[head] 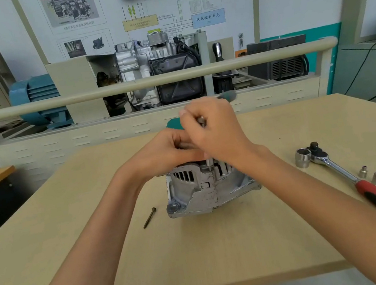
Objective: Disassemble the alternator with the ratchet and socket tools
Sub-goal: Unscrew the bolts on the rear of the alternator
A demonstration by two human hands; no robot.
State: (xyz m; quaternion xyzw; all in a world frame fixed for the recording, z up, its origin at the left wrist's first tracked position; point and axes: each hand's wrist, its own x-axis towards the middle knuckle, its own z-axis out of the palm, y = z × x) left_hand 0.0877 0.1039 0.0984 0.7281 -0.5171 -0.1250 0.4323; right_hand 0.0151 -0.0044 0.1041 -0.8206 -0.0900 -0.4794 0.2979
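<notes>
The alternator (204, 189) sits upright at the middle of the pale wooden surface (53, 264), under both hands. The right hand (217, 132) has its fingers curled round a thin metal shaft (208, 161) that runs down into the housing top; a dark green handle end (227, 95) shows blurred past its knuckles. The left hand (168, 151) grips the top of the housing, fingers curled. A loose long bolt (149, 217) lies just left of the alternator. To the right lie a red-handled ratchet (363, 185), a large socket (303, 158) touching its head, and two small sockets (370, 175) beside its shaft.
</notes>
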